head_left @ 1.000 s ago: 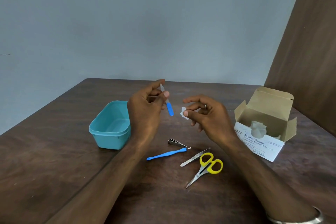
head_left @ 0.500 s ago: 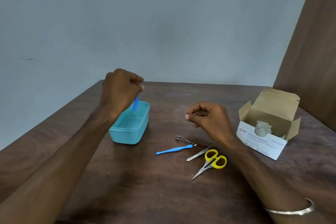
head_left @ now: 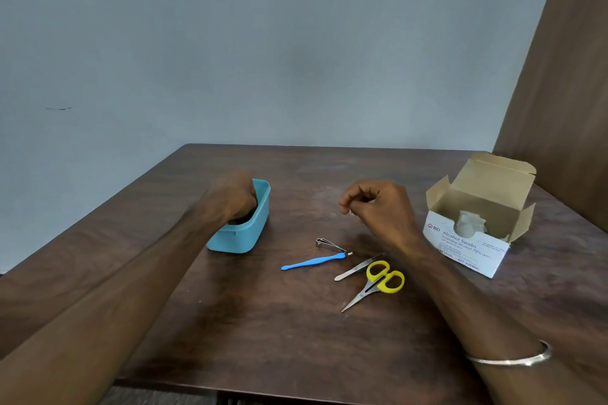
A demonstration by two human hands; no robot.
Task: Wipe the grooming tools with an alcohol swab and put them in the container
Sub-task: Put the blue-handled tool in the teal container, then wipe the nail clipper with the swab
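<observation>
- left hand point(head_left: 235, 199) dipped into teal container point(head_left: 251, 233), fingers hidden, grasp cannot be told
- right hand point(head_left: 378, 207) curled, pinching small white swab point(head_left: 350, 213)
- clipper point(head_left: 329, 245), blue tool point(head_left: 312, 262), tweezers point(head_left: 357, 268), scissors point(head_left: 378, 283) on table point(head_left: 296, 339)

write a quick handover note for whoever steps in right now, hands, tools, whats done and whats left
Left hand: reaching down into the teal container; its fingers are hidden, so what it grips cannot be told.
Right hand: raised above the table, fingers curled, pinching a small white alcohol swab.
On the table, not yet in the container: nail clipper, blue-handled cuticle tool, tweezers, yellow-handled scissors.
Alcohol swabs box stands open to the right.
Left: wipe each of the four tools and put it in the container.
</observation>
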